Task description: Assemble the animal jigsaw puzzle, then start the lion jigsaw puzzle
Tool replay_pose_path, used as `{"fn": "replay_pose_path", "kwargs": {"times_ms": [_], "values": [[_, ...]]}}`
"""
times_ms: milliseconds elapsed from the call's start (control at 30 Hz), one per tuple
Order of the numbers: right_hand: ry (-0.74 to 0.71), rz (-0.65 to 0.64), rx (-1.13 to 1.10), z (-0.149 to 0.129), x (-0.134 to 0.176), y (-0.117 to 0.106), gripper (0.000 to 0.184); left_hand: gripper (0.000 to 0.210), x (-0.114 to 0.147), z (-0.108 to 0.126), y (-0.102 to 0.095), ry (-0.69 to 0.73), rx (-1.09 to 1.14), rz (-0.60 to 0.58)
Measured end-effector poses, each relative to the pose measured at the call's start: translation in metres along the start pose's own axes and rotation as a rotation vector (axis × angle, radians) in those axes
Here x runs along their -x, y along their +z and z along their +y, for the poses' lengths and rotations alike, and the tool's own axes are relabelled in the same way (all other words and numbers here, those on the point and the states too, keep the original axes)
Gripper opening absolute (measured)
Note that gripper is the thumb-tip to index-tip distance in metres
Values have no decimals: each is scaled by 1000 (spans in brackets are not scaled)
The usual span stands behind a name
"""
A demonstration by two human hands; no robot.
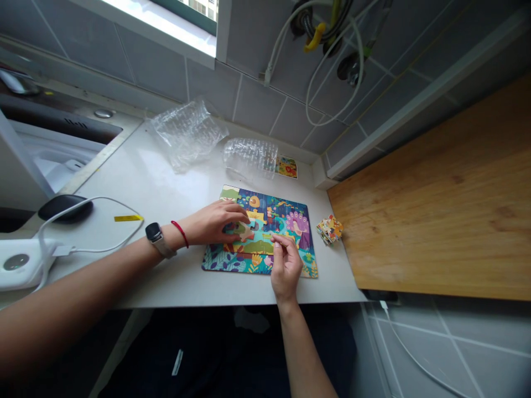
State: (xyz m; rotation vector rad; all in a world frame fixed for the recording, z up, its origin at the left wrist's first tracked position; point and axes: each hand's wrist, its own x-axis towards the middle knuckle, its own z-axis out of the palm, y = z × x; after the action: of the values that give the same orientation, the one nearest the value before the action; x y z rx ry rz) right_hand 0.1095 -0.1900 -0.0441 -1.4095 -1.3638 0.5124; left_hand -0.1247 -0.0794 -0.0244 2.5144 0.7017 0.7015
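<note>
A colourful jigsaw puzzle board (258, 264) lies on the white counter, with joined puzzle pieces (259, 245) on top of its printed picture. My left hand (222, 221) comes in from the left and rests over the pieces, thumb and fingers apart, fingertips touching them. At the right edge of the joined pieces, my right hand (286, 262) is closed in a pinch, thumb against forefinger, on the edge of a puzzle piece. The curled fingers hide most of what they grip. To the right of the board sits a small stack of loose puzzle pieces (330, 229).
Crumpled clear plastic bags (188, 132) lie behind the board, near a small picture card (287, 166). A wooden board (440, 193) borders the counter on the right. On the left are a black mouse-shaped object (66, 209), a white power strip (25, 264) and a cable (108, 250).
</note>
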Motion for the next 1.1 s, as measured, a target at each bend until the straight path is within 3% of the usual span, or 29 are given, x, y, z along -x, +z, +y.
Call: {"fn": "replay_pose_path", "kwargs": {"times_ms": [333, 500, 767, 1100], "values": [[-52, -115, 81, -6, -2, 0, 21, 32, 8, -27, -25, -73, -4, 102], [-91, -147, 103, -8, -3, 2, 21, 38, 11, -37, -35, -110, -55, 78], [-109, -188, 141, -7, -2, 4, 22, 37, 12, -40, -29, -141, -53, 56], [-108, -195, 177, -9, -2, 5, 23, 33, 6, -22, -16, 25, -27, 272]]}}
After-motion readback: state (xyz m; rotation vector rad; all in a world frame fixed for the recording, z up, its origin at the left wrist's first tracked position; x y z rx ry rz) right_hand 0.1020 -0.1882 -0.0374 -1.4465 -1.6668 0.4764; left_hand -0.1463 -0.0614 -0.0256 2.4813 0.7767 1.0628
